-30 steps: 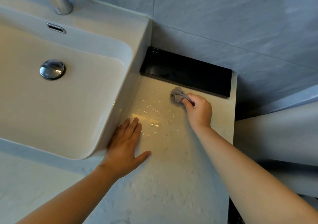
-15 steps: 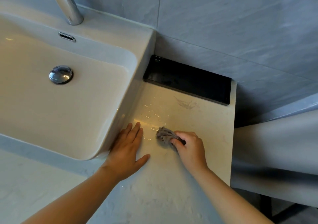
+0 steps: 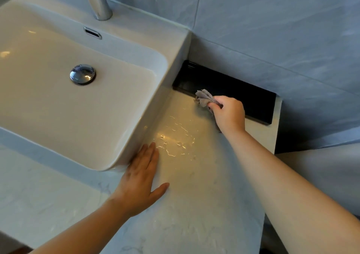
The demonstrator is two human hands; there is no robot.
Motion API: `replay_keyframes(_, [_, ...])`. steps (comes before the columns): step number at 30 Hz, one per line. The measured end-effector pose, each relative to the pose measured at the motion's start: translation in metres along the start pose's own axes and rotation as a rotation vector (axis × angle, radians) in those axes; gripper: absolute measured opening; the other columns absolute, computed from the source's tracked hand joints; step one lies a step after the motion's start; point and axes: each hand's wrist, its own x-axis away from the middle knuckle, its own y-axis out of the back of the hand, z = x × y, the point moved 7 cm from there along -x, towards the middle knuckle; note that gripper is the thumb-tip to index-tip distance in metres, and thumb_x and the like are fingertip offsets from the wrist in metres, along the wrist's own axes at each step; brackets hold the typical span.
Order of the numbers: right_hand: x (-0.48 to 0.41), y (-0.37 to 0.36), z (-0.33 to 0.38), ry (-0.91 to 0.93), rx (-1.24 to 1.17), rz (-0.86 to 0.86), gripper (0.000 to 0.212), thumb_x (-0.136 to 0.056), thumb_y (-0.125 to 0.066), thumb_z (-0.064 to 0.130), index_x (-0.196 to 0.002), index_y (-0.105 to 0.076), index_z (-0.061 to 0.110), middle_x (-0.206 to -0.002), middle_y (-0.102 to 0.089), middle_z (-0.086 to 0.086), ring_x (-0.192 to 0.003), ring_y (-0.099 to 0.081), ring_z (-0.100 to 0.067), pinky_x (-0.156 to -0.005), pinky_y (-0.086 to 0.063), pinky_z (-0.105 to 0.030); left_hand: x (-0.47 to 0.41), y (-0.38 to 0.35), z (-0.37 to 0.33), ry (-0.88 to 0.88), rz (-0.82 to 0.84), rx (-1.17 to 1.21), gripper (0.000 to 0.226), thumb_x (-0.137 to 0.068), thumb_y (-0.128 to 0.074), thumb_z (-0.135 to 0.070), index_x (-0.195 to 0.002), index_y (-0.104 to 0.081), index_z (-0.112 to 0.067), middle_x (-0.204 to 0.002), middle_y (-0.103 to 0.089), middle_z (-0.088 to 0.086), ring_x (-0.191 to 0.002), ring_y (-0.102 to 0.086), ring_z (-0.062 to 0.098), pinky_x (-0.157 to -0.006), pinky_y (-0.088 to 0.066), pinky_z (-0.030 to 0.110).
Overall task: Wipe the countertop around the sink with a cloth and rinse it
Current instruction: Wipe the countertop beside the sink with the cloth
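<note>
Half a second ago the right hand [image 3: 228,113] was low on the worktop, next to the other hand; now it has gone back up to the black tray [image 3: 251,101] in the upper middle of the frame. It is closed in a fist around one small gray cloth [image 3: 204,97]. The cloth is bunched up. Its long way runs from the fist up and to the left, and its loose end points toward the near left part of the tray. The cloth sits right at the tray's front edge, above the wet patch [image 3: 175,138].

The left hand [image 3: 141,179] has not moved. It lies flat and open on the worktop [image 3: 194,214], holding nothing, with its fingers pointing up the frame and touching the round corner of the sink [image 3: 58,107].

Shiny little water trails lie on the worktop between the two hands.

One white sink fills the left side of the frame. It has one round silver drain plug [image 3: 82,74] and one small overflow slot [image 3: 92,33]. One silver tap [image 3: 97,0] stands at the top. Gray wall tiles [image 3: 272,29] fill the upper right.
</note>
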Motion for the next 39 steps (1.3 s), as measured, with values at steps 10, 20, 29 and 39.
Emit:
replay_keyframes(10, [0.031,-0.038,-0.013,0.004,-0.016,-0.032,0.014,-0.088,-0.063,0.027,-0.096,-0.074,0.024,-0.090,-0.070,0.008,-0.085,-0.061,-0.015,-0.068,-0.051,-0.028,0.009,-0.008,0.009,-0.002,0.009,0.033,0.090,-0.085,-0.032,-0.069,-0.151,-0.013,-0.011,-0.159,-0.007,0.003,-0.146,-0.007,0.018,-0.116,0.002,0.025])
replay_keyframes(20, [0.117,-0.047,0.004,0.013,0.001,0.011,0.021,-0.084,-0.067,0.020,-0.104,-0.073,0.022,-0.105,-0.070,0.010,-0.096,-0.059,-0.012,-0.078,-0.046,-0.021,0.009,-0.004,0.010,-0.073,0.022,0.009,0.106,-0.069,-0.011,-0.079,-0.147,0.021,-0.015,-0.151,0.031,-0.002,-0.140,0.026,0.013,-0.107,0.020,0.023])
replay_keyframes(29, [0.134,-0.027,0.008,-0.160,-0.177,0.104,0.012,-0.085,-0.066,0.020,-0.075,-0.072,0.020,-0.065,-0.065,0.010,-0.061,-0.058,-0.006,-0.052,-0.040,-0.017,0.006,-0.004,0.010,-0.082,0.090,0.030,0.113,-0.080,-0.048,-0.071,-0.147,0.022,-0.011,-0.154,0.029,0.001,-0.143,0.023,0.018,-0.117,0.006,0.031])
replay_keyframes(39, [0.025,0.001,0.038,0.013,0.009,-0.023,0.031,-0.089,-0.060,0.027,-0.059,-0.053,0.027,-0.054,-0.051,0.010,-0.053,-0.046,-0.006,-0.045,-0.026,-0.016,0.007,-0.002,0.008,-0.034,0.069,0.055,0.112,-0.080,-0.051,-0.068,-0.146,0.022,-0.015,-0.152,0.032,-0.002,-0.139,0.028,0.012,-0.114,0.011,0.027])
